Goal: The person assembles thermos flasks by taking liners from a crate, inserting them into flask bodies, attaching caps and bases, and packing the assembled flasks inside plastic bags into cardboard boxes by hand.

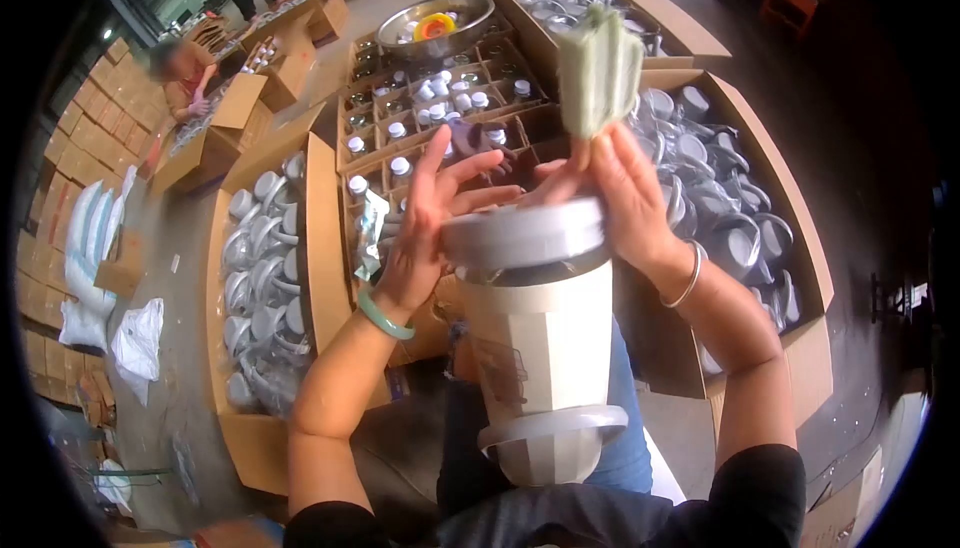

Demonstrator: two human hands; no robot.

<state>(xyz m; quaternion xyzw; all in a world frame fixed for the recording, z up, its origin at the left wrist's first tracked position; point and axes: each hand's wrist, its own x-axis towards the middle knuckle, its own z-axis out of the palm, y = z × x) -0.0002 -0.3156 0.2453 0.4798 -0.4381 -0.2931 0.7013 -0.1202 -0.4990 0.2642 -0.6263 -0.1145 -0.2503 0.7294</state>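
A large cream jar (545, 348) stands upright between my knees, with a grey lid (525, 236) on top and a grey ring (555, 428) low around it. My left hand (430, 213) is at the lid's left side, fingers spread, holding nothing. Above the lid's right edge, my right hand (625, 193) pinches a pale green folded cloth-like bundle (600, 73), which is blurred by motion. A crumpled pale green and white wrapper (371, 233) lies left of my left hand. Beyond my fingers, a dark purple glove-like item (480, 138) rests on the divided carton.
A divided carton (345, 133) holds white-capped bottles, with a metal bowl (395, 46) at its back. Cartons of grey plastic-wrapped parts stand left (325, 248) and right (800, 218), another (690, 43) behind. Co-workers (185, 78) are at the back left, near white sacks (90, 248).
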